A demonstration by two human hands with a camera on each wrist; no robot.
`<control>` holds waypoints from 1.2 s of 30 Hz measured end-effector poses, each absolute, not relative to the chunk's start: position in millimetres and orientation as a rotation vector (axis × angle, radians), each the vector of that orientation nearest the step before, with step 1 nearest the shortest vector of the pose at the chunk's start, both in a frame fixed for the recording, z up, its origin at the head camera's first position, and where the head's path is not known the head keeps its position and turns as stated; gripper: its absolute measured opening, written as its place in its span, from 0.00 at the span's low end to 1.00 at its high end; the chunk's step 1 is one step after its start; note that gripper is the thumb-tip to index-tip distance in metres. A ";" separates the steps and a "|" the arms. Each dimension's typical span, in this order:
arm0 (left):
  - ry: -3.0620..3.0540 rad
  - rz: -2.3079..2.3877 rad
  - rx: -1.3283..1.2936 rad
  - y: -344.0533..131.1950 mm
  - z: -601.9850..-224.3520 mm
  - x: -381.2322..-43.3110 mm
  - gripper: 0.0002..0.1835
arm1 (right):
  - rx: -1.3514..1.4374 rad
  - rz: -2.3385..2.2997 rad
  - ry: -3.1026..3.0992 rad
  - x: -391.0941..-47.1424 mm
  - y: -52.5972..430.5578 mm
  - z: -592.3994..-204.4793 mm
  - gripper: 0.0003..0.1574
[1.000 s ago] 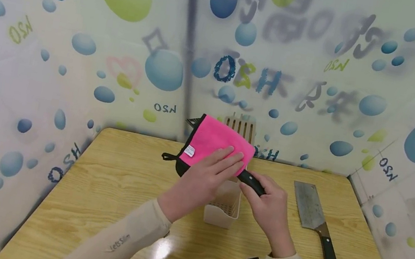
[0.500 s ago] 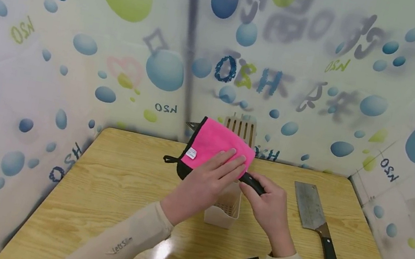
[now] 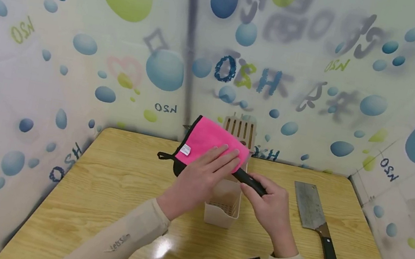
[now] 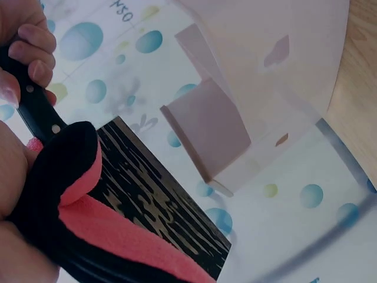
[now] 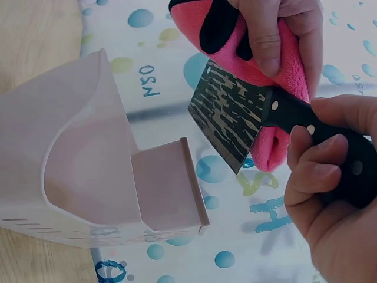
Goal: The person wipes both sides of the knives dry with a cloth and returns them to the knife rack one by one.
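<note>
My right hand (image 3: 268, 207) grips the black riveted handle of a kitchen knife (image 5: 227, 115), held up over the table. Its broad blade, dark with a streaky pattern, shows in both wrist views. A pink cloth (image 3: 209, 141) with black edging, a white label and a hanging loop is folded over the blade. My left hand (image 3: 196, 181) pinches cloth and blade together, fingers flat on the upper side and thumb underneath, as the right wrist view shows. In the head view the cloth covers nearly all the blade; only a dark corner sticks out at its far left.
A beige plastic knife holder (image 3: 220, 217) with a slotted back part (image 3: 240, 128) stands right behind and below the hands. To the right lies a cleaver (image 3: 308, 205) with a black handle. Patterned walls enclose the wooden table (image 3: 122, 165) at the back and sides.
The left hand and cloth shifted slightly right, then back left along the blade, baring more of the handle end. The right hand stays nearly still, gripping the handle.
</note>
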State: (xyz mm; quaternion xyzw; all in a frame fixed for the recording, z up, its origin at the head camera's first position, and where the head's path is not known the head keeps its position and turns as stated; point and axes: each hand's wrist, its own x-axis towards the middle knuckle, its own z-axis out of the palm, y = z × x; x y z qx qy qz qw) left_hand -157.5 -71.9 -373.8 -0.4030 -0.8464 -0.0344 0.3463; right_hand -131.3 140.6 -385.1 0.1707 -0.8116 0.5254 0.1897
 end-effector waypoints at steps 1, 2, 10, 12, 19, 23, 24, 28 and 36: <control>-2.196 -0.094 -1.045 -73.1 -373.4 -157.9 0.34 | 0.488 1.476 -2.277 -131.2 141.1 -385.2 0.14; -2.200 -0.104 -1.044 -74.3 -372.9 -158.2 0.35 | 0.496 1.477 -2.274 -131.0 141.5 -385.2 0.14; -2.264 -0.135 -0.986 -85.3 -367.5 -162.9 0.32 | 0.536 1.413 -2.267 -128.5 145.1 -383.1 0.16; -2.271 -0.121 -0.975 -88.3 -366.2 -164.4 0.32 | 0.540 1.393 -2.270 -128.0 146.1 -381.9 0.17; -2.276 -0.162 -0.958 -97.1 -362.5 -168.5 0.33 | 0.589 1.278 -2.290 -128.8 151.4 -380.9 0.19; -2.286 -0.232 -0.940 -101.0 -360.8 -171.2 0.34 | 0.659 1.174 -2.271 -131.8 155.9 -381.4 0.19; -2.288 -0.244 -0.937 -102.0 -360.4 -171.8 0.34 | 0.676 1.166 -2.267 -132.6 157.1 -381.4 0.19; -2.290 -0.280 -0.926 -105.8 -357.6 -174.4 0.35 | 0.718 1.139 -2.264 -135.4 161.9 -380.8 0.18; -2.258 -0.343 -0.904 -119.3 -348.8 -183.3 0.34 | 0.710 1.088 -2.265 -137.4 169.7 -379.0 0.19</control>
